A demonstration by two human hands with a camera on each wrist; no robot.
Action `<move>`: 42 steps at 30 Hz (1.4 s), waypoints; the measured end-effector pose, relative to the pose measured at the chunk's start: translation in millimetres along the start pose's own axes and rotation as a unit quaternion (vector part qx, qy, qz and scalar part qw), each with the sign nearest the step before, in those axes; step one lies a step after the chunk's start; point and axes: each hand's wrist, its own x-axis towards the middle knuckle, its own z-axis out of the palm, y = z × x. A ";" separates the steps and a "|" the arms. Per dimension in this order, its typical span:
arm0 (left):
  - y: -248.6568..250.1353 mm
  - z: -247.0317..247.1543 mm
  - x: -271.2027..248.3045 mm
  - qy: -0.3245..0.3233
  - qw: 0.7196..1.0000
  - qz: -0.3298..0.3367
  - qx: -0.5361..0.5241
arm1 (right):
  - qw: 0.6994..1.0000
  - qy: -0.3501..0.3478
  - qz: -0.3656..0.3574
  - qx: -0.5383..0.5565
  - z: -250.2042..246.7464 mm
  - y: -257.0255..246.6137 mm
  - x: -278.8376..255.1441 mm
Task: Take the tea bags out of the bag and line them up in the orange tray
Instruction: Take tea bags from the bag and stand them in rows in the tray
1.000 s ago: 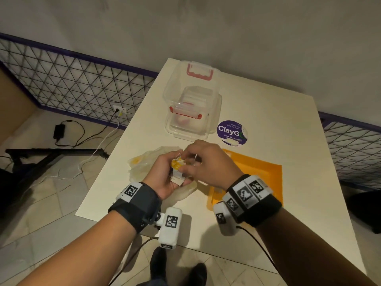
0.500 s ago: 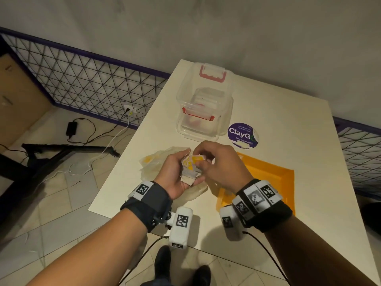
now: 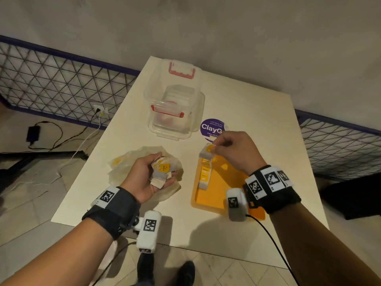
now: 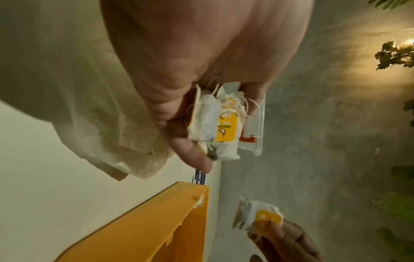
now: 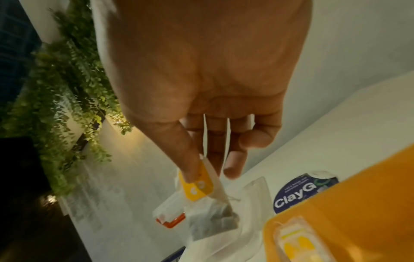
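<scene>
While the left hand (image 3: 147,176) curls around a small bundle of tea bags (image 3: 161,171) with yellow tags and loose strings, it hovers just above the crumpled clear plastic bag (image 3: 123,165) lying on the near left part of the white bench (image 3: 257,124). To the right of that, the orange tray (image 3: 214,190) sits flat on the bench, with a row of tea bags (image 3: 204,174) lined up along its left edge, running from near to far. Over the far end of that row, the right hand (image 3: 235,150) pinches a single tea bag (image 5: 212,223) by its yellow tag (image 5: 197,186) between thumb and forefinger; the pouch hangs below the tag, clear of the tray, while the other fingers stay loosely curled. Just beyond the tray's far edge a round purple ClayGo sticker (image 3: 212,127) is stuck to the bench top, partly hidden by the right hand. Farther back stands a clear plastic container (image 3: 175,112) with red latches, and its lid (image 3: 181,71) lies behind it near the wall.
</scene>
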 end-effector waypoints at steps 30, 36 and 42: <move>-5.6 5.1 -8.3 0.008 1.000 0.006 0.007 | 0.971 -0.131 0.201 -0.020 63.3 53.8 -14.2; -3.9 8.1 -9.2 -0.002 1.000 0.003 -0.002 | 0.973 -0.121 0.159 -0.117 59.5 48.7 -12.4; -3.6 11.3 -9.3 -0.005 1.000 -0.012 0.004 | 0.994 -0.050 -0.083 -0.055 52.9 -5.5 -18.5</move>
